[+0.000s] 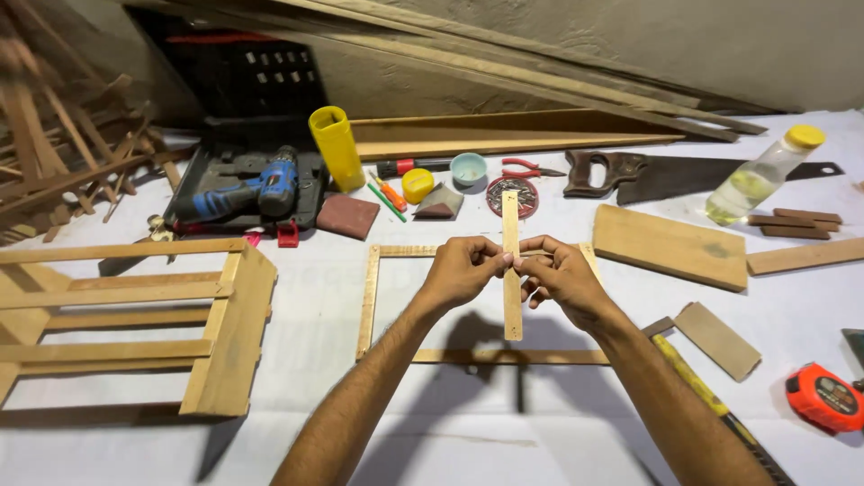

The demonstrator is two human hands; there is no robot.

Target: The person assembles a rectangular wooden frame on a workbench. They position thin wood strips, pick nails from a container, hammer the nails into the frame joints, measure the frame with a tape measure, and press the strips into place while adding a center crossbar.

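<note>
I see a thin wooden strip [511,270] held upright at frame centre, both hands pinching it at about mid-length. Left hand [461,270] has thumb & fingertips closed on the strip's left edge; right hand [562,279] is closed on its right edge, fingers curled. Fingertips of the two hands nearly meet across the strip. The strip's lower end hangs over the inside of a flat rectangular wooden frame [369,297] lying on the white table cover [315,432], w/ its bottom rail just below the strip's tip.

Out from there: at 9 o'clock, a slatted wooden crate [225,333], well apart from the hands. At 11 o'clock, a blue cordless drill [261,191] in its open black case, next to a yellow cylindrical container [337,148]. At 12 o'clock, small stuff: yellow cap, pale blue small bowl [468,168], red-handled pliers [531,169], sanding block [348,216]. At 1-2 o'clock, a hand saw [666,175], a clear bottle w/ yellow cap [760,175] lying tilted, and a flat wood board [670,245]. At 3 o'clock, short wood offcuts. At 4 o'clock, a small board piece [718,339], a yellow-black tool handle near my right forearm, and an orange tape measure [823,398]. Long planks lean against the wall at the top.
</note>
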